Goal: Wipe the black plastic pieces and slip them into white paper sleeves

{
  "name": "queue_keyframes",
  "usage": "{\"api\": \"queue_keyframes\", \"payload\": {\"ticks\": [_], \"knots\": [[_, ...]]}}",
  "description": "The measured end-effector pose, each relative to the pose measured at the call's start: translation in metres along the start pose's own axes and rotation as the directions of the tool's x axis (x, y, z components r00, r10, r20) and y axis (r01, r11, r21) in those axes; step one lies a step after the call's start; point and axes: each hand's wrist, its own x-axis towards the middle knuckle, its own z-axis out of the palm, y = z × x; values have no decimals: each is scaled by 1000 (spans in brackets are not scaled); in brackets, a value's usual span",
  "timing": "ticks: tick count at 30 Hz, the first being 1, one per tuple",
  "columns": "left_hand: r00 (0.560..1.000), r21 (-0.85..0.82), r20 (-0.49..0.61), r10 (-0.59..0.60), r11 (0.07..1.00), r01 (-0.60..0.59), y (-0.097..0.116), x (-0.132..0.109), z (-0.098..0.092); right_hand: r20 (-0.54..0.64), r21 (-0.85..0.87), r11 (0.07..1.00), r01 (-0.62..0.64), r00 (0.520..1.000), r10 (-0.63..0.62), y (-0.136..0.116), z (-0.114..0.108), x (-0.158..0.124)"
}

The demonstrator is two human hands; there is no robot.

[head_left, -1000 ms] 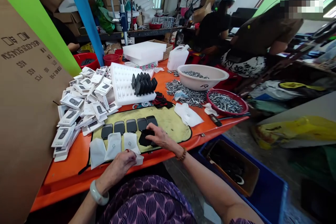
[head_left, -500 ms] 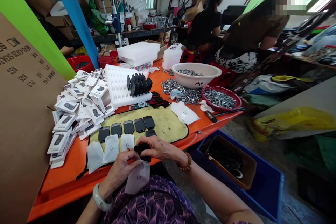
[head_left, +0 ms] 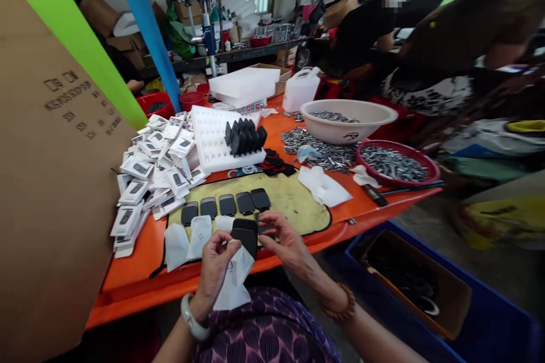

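My left hand point(head_left: 216, 264) pinches the mouth of a small white pouch point(head_left: 233, 281) that hangs over the table's front edge. A black rectangular piece point(head_left: 246, 234) sticks halfway out of the pouch's top. My right hand point(head_left: 283, 236) is curled beside that piece, fingertips at its right edge. Just beyond lies a row of several more black pieces point(head_left: 225, 205) on a yellow-green mat point(head_left: 293, 198). Two or three flat white pouches point(head_left: 187, 241) lie to the left of my hands.
An orange table point(head_left: 140, 264) carries a heap of white packed boxes point(head_left: 155, 167), a white foam tray with upright black pieces point(head_left: 225, 142), and bowls of metal parts point(head_left: 349, 119). A large cardboard sheet point(head_left: 46, 181) stands at left. A blue crate point(head_left: 426, 295) sits at lower right. Other people work behind.
My right hand picked a black piece off the mat and brought it to the pouch; my left hand lifted the pouch off the table. The piece now sits partly inside it.
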Motion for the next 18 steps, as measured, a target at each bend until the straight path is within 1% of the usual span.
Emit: {"api": "queue_keyframes", "payload": {"ticks": [2, 4, 5, 7, 10, 13, 18], "knots": [[999, -34, -30, -24, 999, 23, 4, 0, 0, 19, -114, 991, 76, 997, -74, -3, -3, -2], [998, -40, -62, -17, 999, 14, 8, 1, 0, 61, -159, 983, 95, 994, -86, -3, -2, -4], [997, -40, -83, -5, 999, 2, 9, 1, 1, 63, -166, 982, 93, 994, -84, -2, 0, -5], [991, -61, -130, 11, 998, -19, 9, 1, 3, 27, -168, 982, 81, 997, -77, 3, 6, -8], [984, -127, -180, -12, 992, -11, 8, 3, 6, -40, -155, 987, 45, 998, -52, 8, 17, -11], [980, -167, -196, -37, 986, 4, 7, 4, 8, -65, -135, 990, 30, 997, -39, 9, 25, -13], [982, -174, -187, -38, 985, 4, 9, 4, 8, -52, -175, 982, 68, 996, -78, 5, 28, -13]]}}
